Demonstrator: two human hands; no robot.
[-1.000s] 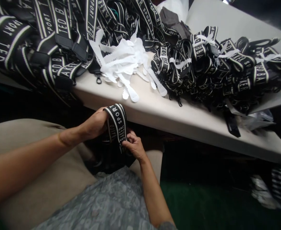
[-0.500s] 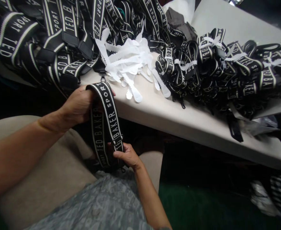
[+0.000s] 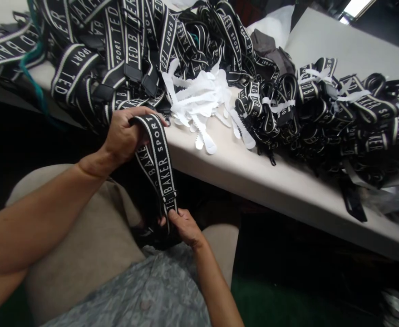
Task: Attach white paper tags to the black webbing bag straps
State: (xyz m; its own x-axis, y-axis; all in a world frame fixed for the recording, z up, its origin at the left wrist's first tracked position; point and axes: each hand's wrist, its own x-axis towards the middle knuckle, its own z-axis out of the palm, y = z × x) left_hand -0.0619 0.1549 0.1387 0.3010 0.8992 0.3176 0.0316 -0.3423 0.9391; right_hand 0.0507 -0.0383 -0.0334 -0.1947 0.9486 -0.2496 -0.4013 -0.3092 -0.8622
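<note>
Between my two hands, above my lap, runs a black webbing strap (image 3: 161, 156) with white edge lines and white lettering. My left hand (image 3: 124, 134) is closed around its upper bend, close to the table edge. Lower down, my right hand (image 3: 184, 225) pinches the strap just under a dark slider buckle (image 3: 169, 196). The strap hangs as a loop, its two lengths drawn near each other toward my right hand. Its lowest part is dark and hard to make out.
A pile of similar straps (image 3: 107, 50) covers the table's left part. White serrated ties (image 3: 201, 97) lie in a heap at the middle. Several strap bundles bound with white ties (image 3: 322, 113) are stacked on the right. A teal cord (image 3: 32, 68) hangs over the edge of the pale table (image 3: 240, 177).
My right hand has drawn the strap's rear length in toward the front one, so the loop is narrower. My left hand still grips the top. The camera view has shifted left.
</note>
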